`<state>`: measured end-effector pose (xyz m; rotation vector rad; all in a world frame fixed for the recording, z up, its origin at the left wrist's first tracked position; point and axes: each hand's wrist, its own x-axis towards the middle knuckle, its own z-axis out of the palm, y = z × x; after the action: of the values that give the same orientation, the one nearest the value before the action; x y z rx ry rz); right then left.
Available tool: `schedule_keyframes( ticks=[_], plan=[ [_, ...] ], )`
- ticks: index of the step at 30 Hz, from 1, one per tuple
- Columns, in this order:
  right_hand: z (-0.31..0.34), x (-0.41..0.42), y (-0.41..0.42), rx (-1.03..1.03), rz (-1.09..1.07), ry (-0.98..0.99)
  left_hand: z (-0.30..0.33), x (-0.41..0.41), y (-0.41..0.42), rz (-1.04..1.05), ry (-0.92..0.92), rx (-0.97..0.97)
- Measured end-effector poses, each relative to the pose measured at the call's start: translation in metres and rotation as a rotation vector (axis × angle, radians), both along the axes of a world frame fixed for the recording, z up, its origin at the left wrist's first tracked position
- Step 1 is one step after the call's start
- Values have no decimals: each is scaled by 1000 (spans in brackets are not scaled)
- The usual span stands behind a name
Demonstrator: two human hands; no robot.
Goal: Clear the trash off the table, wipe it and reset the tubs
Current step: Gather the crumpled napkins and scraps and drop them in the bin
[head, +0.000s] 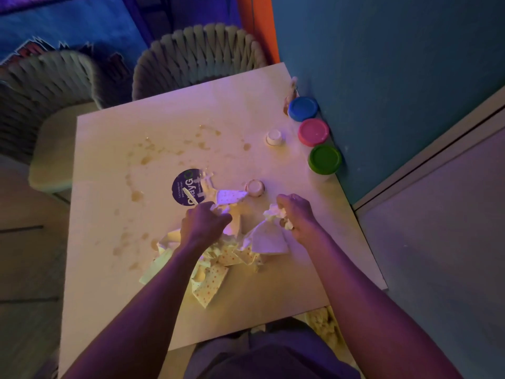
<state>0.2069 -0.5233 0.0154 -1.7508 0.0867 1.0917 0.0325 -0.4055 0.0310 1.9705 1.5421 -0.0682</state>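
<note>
A crumpled napkin (pixel 274 213) is gripped by the right hand (pixel 296 214), wrappers (pixel 218 258) are grabbed by the left hand (pixel 203 224), whose fingertips are hidden, honestly.

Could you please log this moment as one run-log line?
left hand: gripping wrappers | right hand: gripping napkin | tubs: by wall | table: stained

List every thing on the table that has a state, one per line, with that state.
blue-lidded tub: upright, lid on
pink-lidded tub: upright, lid on
green-lidded tub: upright, lid on
small cups: lying tipped over
paper wrappers: crumpled, heaped
table: stained
left hand: gripping wrappers
right hand: gripping a crumpled napkin
</note>
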Motion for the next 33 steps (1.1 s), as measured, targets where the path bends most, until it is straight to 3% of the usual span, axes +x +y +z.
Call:
schedule_keyframes(
  ticks=[6,13,18,22,27,33],
  plan=[
    [4,-9,-8,25,-59,86,15,-17,10,147,-183,-54],
    [6,-33,-7,14,-34,55,19,-47,22,295,-330,-93],
    [7,-51,-5,-76,97,-224,24,-61,27,359,-399,-114],
    [13,-64,-8,-225,410,-405,21,-66,31,365,-415,-132],
    [16,-86,-14,-388,715,-582,17,-74,32,254,-435,-152],
    [12,-110,-18,-531,892,-813,20,-85,29,212,-390,-146]
  ],
)
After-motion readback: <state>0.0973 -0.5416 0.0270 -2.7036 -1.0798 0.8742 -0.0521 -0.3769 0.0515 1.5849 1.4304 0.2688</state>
